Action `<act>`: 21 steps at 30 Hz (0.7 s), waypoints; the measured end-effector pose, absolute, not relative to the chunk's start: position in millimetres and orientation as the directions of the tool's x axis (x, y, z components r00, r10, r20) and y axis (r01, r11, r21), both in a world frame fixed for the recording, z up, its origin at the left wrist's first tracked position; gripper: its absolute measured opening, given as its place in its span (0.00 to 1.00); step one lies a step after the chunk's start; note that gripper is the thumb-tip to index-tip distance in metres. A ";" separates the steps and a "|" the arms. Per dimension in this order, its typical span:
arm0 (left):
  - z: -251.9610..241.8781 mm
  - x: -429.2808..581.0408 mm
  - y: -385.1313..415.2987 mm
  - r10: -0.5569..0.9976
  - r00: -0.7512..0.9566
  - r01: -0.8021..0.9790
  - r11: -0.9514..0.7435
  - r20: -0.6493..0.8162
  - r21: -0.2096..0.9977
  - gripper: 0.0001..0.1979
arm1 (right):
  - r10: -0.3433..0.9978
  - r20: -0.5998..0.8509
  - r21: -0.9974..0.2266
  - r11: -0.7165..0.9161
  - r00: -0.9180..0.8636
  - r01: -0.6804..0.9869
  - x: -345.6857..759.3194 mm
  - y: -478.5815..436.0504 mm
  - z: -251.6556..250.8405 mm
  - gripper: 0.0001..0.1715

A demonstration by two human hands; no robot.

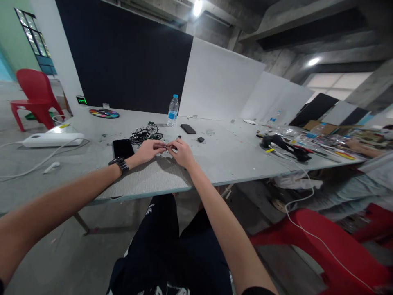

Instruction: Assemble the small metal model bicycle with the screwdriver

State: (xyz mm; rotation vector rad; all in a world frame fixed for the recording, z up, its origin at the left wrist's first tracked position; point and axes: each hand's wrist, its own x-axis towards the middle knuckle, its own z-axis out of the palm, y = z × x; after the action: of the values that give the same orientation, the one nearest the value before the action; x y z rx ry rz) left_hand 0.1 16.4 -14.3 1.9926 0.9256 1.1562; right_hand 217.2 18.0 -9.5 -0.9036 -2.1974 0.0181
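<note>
My left hand [149, 150], with a dark watch on its wrist, is closed in a pinch just above the table's near part. Its fingertips hold a small shiny metallic piece [165, 145], too small for me to tell its kind. My right hand [181, 152] meets it from the other side, thumb and fingers pinched at the same piece. Right behind my left hand lies a black miniature bicycle [146, 133] with thin spoked wheels. A black phone [123, 148] rests beside my left wrist.
Farther back are a water bottle [173, 110], a second dark phone [188, 129] and a small black block [200, 139]. A white power strip [53, 139] and an earbud [51, 167] lie left. Rightward sits a black tool [285, 147] with a cable; another person is at far right.
</note>
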 end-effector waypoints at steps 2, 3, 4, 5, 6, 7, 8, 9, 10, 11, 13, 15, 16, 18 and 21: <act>-13.6 -0.6 15.6 0.814 0.363 0.284 -0.559 0.452 0.779 0.19 | 0.605 0.637 -0.282 0.759 -0.477 0.586 217.5 19.9 -10.8 0.12; -13.2 -1.2 15.3 0.812 0.361 0.310 -0.568 0.458 0.763 0.18 | 0.603 0.636 -0.285 0.763 -0.481 0.580 217.7 21.0 -11.5 0.12; -12.8 -1.9 15.1 0.811 0.359 0.340 -0.575 0.462 0.744 0.18 | 0.604 0.634 -0.289 0.765 -0.484 0.576 217.9 22.1 -12.2 0.12; -12.2 -2.6 15.0 0.810 0.357 0.369 -0.580 0.466 0.726 0.17 | 0.607 0.631 -0.294 0.764 -0.484 0.574 218.0 22.9 -12.7 0.12; -11.6 -3.2 14.8 0.809 0.355 0.396 -0.584 0.468 0.709 0.17 | 0.611 0.627 -0.304 0.763 -0.484 0.570 218.2 23.4 -12.9 0.13; -11.0 -3.7 14.7 0.809 0.356 0.417 -0.586 0.468 0.694 0.17 | 0.616 0.624 -0.317 0.762 -0.481 0.564 218.2 23.5 -12.9 0.13; -10.3 -4.0 14.4 0.808 0.356 0.434 -0.588 0.469 0.683 0.16 | 0.620 0.623 -0.334 0.762 -0.477 0.555 218.3 23.1 -12.6 0.13; -9.7 -4.0 14.2 0.807 0.355 0.444 -0.590 0.472 0.674 0.16 | 0.625 0.622 -0.350 0.760 -0.471 0.547 218.3 22.4 -12.0 0.13; -9.2 -3.9 13.8 0.806 0.352 0.450 -0.591 0.476 0.669 0.16 | 0.631 0.621 -0.366 0.758 -0.465 0.539 218.3 21.4 -11.2 0.13; -8.8 -3.6 13.5 0.806 0.347 0.452 -0.592 0.479 0.668 0.15 | 0.636 0.619 -0.380 0.756 -0.460 0.534 218.3 20.2 -10.3 0.12; -8.6 -2.9 13.1 0.811 0.337 0.442 -0.585 0.478 0.680 0.16 | 0.651 0.610 -0.399 0.745 -0.451 0.534 218.4 18.3 -8.5 0.10; -9.0 -2.3 13.2 0.821 0.332 0.428 -0.570 0.465 0.701 0.17 | 0.665 0.598 -0.412 0.734 -0.448 0.539 218.6 17.3 -7.5 0.08; -9.4 -2.1 13.4 0.824 0.331 0.421 -0.565 0.460 0.709 0.17 | 0.670 0.592 -0.416 0.730 -0.448 0.541 218.6 17.2 -7.2 0.08; -10.1 -2.2 13.9 0.826 0.329 0.411 -0.561 0.457 0.719 0.19 | 0.677 0.582 -0.425 0.725 -0.450 0.541 218.8 17.5 -7.2 0.07; -10.8 -2.7 14.1 0.819 0.333 0.410 -0.573 0.468 0.710 0.19 | 0.682 0.572 -0.439 0.723 -0.455 0.533 218.6 17.9 -7.5 0.08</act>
State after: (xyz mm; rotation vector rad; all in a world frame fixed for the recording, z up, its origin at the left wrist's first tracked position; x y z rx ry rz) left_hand -2.7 14.1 -10.8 2.1319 1.0769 1.1542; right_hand 218.6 17.9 -7.5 -0.9161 -2.1647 0.2516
